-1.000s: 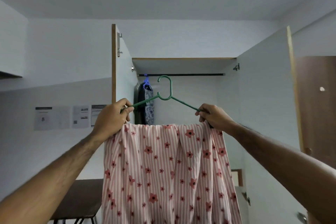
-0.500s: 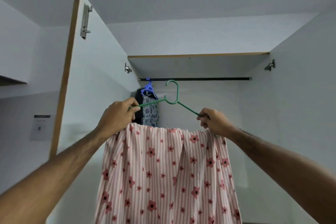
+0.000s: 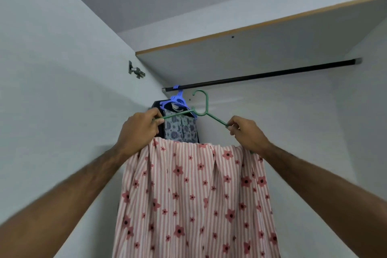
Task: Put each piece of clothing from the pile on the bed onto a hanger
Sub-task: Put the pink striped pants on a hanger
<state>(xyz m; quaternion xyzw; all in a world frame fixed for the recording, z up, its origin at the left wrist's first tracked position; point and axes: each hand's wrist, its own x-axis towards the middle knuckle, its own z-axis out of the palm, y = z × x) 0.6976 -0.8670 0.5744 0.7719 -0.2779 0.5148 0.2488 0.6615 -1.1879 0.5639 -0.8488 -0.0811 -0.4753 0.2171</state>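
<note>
With the left hand (image 3: pixel 139 132) and right hand (image 3: pixel 246 135) each pinching a shoulder of the green hanger (image 3: pixel 201 109) at frame centre, keep the striped garment (image 3: pixel 194 195) level and raise the hook over the rod (image 3: pixel 272 73).

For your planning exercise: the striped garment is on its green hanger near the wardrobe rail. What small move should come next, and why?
Probably lift the green hanger so its hook clears the black rail, then lower it on. The left hand and right hand grip its arms, the striped floral garment already drapes it, and the hook sits just below the rail beside the blue hanger.

Pink cloth (image 3: pixel 194 205) hides hanger's bar — perhaps.
</note>
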